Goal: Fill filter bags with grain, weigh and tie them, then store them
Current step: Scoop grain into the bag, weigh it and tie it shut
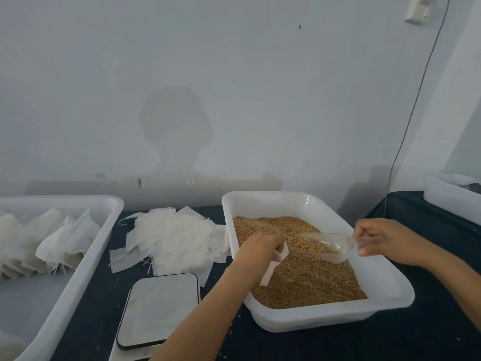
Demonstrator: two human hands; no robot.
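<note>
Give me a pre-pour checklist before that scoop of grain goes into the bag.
1. Scoop loaded with grain: ok.
2. Right hand grips the scoop handle: ok.
3. Left hand holds a filter bag over the grain tray: ok.
4. Bag mouth open toward the scoop: cannot tell.
5. Scoop tip at the bag mouth: not ok, they are apart.
6. Scale platform free for weighing: ok.

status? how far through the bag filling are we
Done: several tied bags lie in the left tub. In hand: left hand holds a bag over the grain tray; right hand holds a loaded scoop beside it. Left: fill, weigh on the bare scale, tie, store; a pile of empties remains.
</note>
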